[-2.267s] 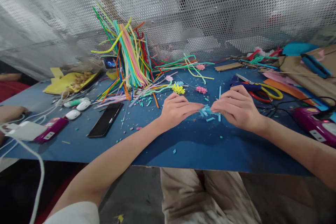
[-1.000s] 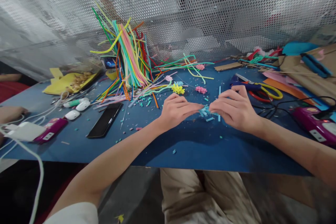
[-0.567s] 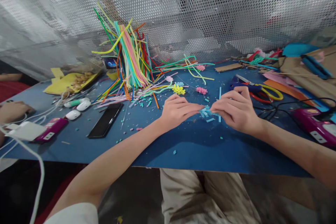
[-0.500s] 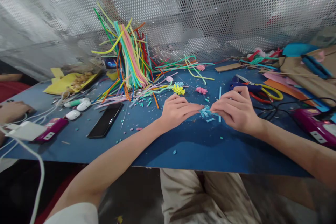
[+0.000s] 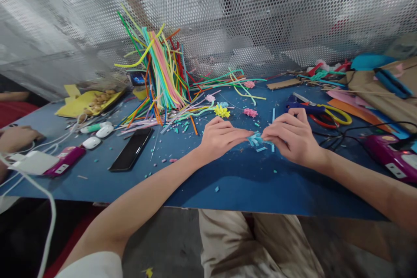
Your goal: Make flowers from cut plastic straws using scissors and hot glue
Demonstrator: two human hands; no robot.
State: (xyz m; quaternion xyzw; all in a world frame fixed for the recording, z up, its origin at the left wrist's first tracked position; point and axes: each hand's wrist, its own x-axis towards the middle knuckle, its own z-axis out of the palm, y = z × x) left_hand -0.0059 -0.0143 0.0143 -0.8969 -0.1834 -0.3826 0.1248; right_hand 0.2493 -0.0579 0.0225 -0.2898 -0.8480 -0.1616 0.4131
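Head view: the blue tuft (image 5: 256,139) lies in front and to the right of the yellow flower (image 5: 222,111), its length seemingly running crosswise between left hand (image 5: 219,138) and right hand (image 5: 291,135), both pinched closed on it, neither clearly nearer.

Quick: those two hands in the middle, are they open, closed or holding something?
Left hand: closed, fingertips pinching the blue piece.
Right hand: closed, pinching the same piece.

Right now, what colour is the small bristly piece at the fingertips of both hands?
The bristly piece is light blue, seen in the head view.
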